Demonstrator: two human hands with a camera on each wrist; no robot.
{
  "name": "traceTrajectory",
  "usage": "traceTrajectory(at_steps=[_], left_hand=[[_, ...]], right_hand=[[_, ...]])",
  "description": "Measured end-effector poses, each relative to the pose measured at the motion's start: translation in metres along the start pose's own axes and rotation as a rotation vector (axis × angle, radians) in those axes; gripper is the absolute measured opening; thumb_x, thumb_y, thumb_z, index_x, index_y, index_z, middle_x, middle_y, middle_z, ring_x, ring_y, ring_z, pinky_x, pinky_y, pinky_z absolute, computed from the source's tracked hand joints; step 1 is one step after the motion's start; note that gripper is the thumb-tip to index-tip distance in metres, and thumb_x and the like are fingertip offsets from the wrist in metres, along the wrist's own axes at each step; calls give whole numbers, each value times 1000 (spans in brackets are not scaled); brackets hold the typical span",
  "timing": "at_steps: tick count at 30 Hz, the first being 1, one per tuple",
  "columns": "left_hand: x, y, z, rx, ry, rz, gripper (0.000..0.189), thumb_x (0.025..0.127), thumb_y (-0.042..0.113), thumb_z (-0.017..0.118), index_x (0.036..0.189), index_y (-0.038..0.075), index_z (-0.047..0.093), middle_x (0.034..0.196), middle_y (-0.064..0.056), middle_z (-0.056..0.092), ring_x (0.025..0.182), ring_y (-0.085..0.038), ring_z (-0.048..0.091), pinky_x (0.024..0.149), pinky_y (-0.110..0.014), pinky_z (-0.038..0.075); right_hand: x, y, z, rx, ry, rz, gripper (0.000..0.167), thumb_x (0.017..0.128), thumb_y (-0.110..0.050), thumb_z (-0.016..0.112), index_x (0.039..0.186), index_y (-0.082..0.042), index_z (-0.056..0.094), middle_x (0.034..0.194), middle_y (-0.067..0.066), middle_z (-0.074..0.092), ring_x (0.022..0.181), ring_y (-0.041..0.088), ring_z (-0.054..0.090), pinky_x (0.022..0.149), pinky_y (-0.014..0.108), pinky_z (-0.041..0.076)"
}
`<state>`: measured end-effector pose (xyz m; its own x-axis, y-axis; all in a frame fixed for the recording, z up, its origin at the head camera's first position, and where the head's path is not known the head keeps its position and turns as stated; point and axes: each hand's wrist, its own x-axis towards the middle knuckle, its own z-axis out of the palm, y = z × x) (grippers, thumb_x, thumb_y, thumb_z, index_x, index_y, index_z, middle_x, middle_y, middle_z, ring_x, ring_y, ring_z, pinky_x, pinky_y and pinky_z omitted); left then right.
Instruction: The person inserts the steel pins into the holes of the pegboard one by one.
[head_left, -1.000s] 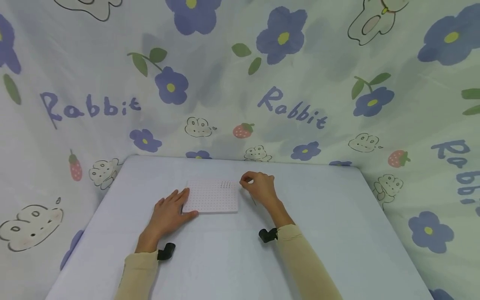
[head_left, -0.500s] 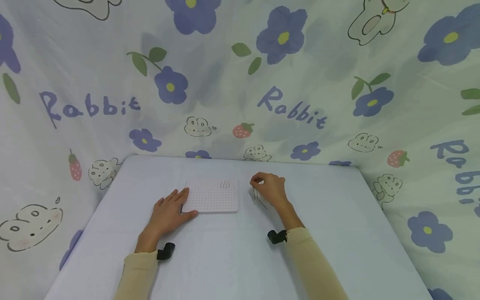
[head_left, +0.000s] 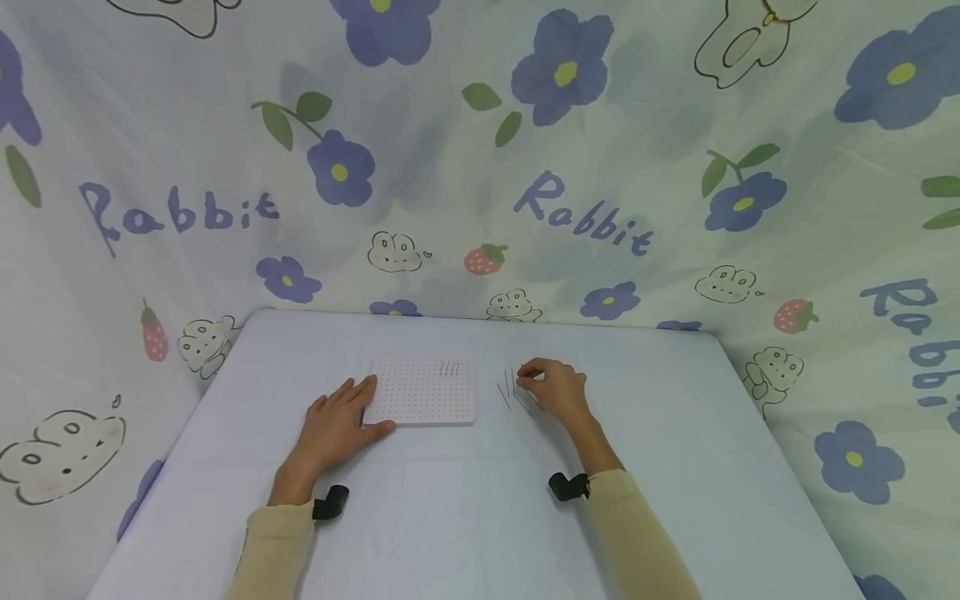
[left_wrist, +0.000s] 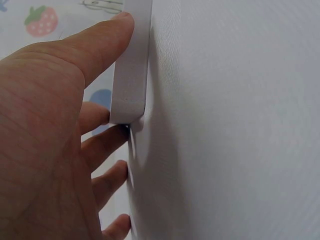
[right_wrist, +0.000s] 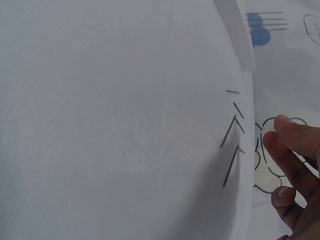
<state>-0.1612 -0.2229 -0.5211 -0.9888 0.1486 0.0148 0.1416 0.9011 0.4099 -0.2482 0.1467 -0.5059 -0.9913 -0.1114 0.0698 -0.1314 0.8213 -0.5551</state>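
A white board (head_left: 420,404) dotted with small holes lies on the table, several thin needles (head_left: 450,367) standing in a row near its far right corner. My left hand (head_left: 337,427) rests spread at the board's near left corner, thumb against the front edge (left_wrist: 131,75) and fingers along the left side. To the right of the board, several loose dark needles (head_left: 504,395) lie on the cloth. My right hand (head_left: 555,393) is close over them, thumb and index fingertips drawn near each other. In the right wrist view, nothing shows between these fingertips (right_wrist: 282,120).
A white cloth covers the table (head_left: 450,517). Behind it hangs a curtain (head_left: 450,183) printed with flowers, strawberries and rabbits. A black wrist camera (head_left: 332,503) sits on the left wrist, another camera (head_left: 568,487) on the right.
My right hand has moved from beside the board's far right corner to the right and slightly nearer, uncovering more of the loose needles. My left hand has stayed on the board.
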Motion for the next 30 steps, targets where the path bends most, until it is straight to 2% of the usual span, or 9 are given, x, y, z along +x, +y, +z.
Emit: traceTrajectory(at_steps=[7, 15, 22, 30], left_hand=[[-1, 0, 0, -1, 4, 4, 92, 90, 55, 69, 156, 3, 32, 159, -20, 36, 148, -45, 26, 112, -72, 16], [0, -1, 0, 6, 4, 12, 92, 90, 56, 68, 156, 2, 32, 159, -20, 36, 148, -45, 26, 111, -73, 16], [1, -1, 1, 2, 1, 13, 93, 90, 57, 68, 157, 3, 32, 159, -21, 35, 148, -45, 25, 111, -73, 16], [-1, 0, 0, -3, 7, 16, 92, 91, 55, 68, 156, 2, 32, 159, -21, 35, 148, -46, 25, 111, -73, 16]], right_hand=[[-12, 8, -2, 4, -22, 55, 9, 90, -28, 76, 98, -24, 77, 95, -8, 76, 101, 27, 68, 89, 58, 36], [-21, 19, 3, 21, -39, 139, 8, 88, -30, 77, 94, -24, 78, 91, -8, 74, 97, 25, 67, 88, 58, 37], [-23, 21, 2, 10, -36, 185, 7, 87, -30, 79, 90, -24, 78, 95, -5, 75, 96, 24, 67, 86, 55, 38], [-25, 19, 1, 11, -50, 191, 9, 88, -33, 78, 88, -24, 80, 99, -3, 76, 98, 26, 67, 88, 59, 38]])
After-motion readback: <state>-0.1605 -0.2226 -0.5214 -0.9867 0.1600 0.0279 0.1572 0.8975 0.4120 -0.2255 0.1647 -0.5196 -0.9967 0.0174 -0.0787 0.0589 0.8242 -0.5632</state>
